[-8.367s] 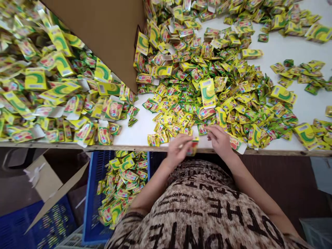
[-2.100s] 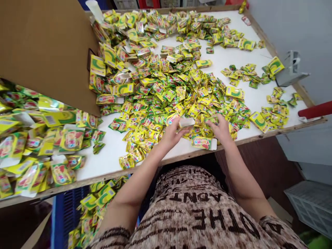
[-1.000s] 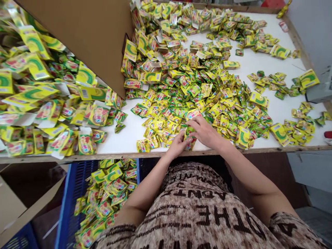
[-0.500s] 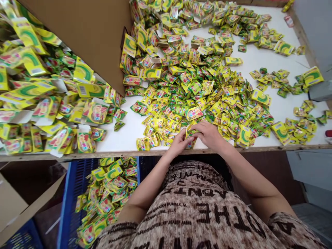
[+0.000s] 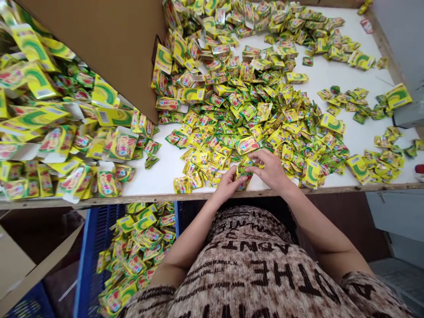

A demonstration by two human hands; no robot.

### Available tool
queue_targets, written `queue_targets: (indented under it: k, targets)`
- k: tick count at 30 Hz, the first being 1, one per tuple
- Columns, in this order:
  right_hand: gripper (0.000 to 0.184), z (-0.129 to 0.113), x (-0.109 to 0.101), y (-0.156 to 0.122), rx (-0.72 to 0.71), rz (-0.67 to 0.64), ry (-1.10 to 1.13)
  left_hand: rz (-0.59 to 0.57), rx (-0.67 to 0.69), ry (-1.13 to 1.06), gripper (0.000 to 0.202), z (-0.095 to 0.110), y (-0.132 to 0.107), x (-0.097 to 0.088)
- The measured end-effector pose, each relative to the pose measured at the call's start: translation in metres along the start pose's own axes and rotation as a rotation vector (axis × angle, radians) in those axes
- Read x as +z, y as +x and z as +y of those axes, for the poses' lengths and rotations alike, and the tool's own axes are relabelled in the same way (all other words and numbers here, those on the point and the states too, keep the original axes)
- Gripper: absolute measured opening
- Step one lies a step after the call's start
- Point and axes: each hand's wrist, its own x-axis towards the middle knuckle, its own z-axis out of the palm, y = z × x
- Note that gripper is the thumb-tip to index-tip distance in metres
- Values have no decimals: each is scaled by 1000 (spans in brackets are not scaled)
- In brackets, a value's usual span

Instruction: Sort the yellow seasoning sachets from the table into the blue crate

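At the near edge of the white table (image 5: 165,170), my left hand (image 5: 230,185) is closed around a small yellow-green packet box (image 5: 244,180). My right hand (image 5: 271,170) sits just to its right, fingers pinched on a small yellow-green sachet (image 5: 249,164) at the box's top. Directly behind both hands spreads a wide heap of loose sachets (image 5: 251,115). What is inside the box is hidden by my fingers.
A brown cardboard flap (image 5: 109,44) juts over the table at upper left. Flattened yellow boxes (image 5: 56,132) pile at the left. A blue crate (image 5: 82,260) below the table holds several filled boxes (image 5: 139,243). More boxes and sachets (image 5: 361,101) are scattered right.
Over the last second my right hand drew back from the heap toward the box in my left hand and now pinches a sachet at it. The left hand stayed at the table edge.
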Motion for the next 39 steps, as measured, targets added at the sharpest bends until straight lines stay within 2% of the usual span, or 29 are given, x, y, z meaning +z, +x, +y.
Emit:
queue_targets:
  k: [2,5,9,11,14,18,20,22,24,26,29,30,32,34,35,37,39]
  targets:
    - [10,0,2,-4,-57,0,-37,17,16,18,44,0,0,0]
    - [12,-3,-4,-1,-204,-52,-118,6,29,42,43,-2,-1,-2]
    - [13,-12,-21,16,-337,-305,-165,-37,10,57,48,-7,-2,-4]
    - [9,-15,-26,23,-341,-423,-220,-16,28,92,52,-8,-2,-4]
    - [23,-14,-21,23,-334,-509,-297,5,76,134,52,-8,-2,-4]
    - [19,-7,-3,11,-289,-465,-212,21,69,138,44,-9,-2,-7]
    - [24,-7,2,6,-258,-447,-189,16,45,142,42,-9,-2,-8]
    - [29,-11,3,6,-234,-492,-223,16,24,152,43,-9,0,-8]
    - [26,-12,0,7,-221,-522,-206,30,13,167,47,-7,0,-7]
    - [18,-9,-4,5,-166,-413,-52,54,10,167,49,-5,0,-6]
    - [24,0,-2,-8,127,-123,311,38,-35,35,49,-1,-5,-6]
    - [27,3,1,-15,249,-84,424,18,-62,-31,49,1,-7,-6]
    - [33,6,11,-27,425,-110,595,-24,-107,-114,43,6,-10,-9]
    - [31,6,21,-35,468,-150,663,-46,-117,-103,38,12,-11,-11]
    - [29,5,24,-37,451,-126,660,-34,-112,-87,38,15,-10,-13]
    - [26,4,28,-35,383,-47,627,34,-94,-63,43,20,-9,-13]
    - [24,4,28,-30,339,25,618,151,-55,-20,41,21,-8,-12]
